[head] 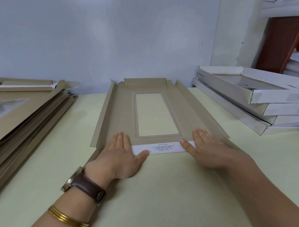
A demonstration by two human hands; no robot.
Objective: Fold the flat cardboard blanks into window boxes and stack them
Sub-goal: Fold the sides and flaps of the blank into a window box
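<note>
both hands, left (119,152) and right (205,146), lie flat with straight fingers, pressing the white flap (165,147) onto the brown window blank (119,120) mid-table (155,197). flat blanks (23,117) pile left; folded boxes (268,102) stack right.

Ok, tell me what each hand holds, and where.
Nothing gripped: the left hand and right hand press flat on the ends of the white flap of the blank.

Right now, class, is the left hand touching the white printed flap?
Touching. The head view shows the left hand flat over one end of the white printed flap, thumb along its edge.
</note>
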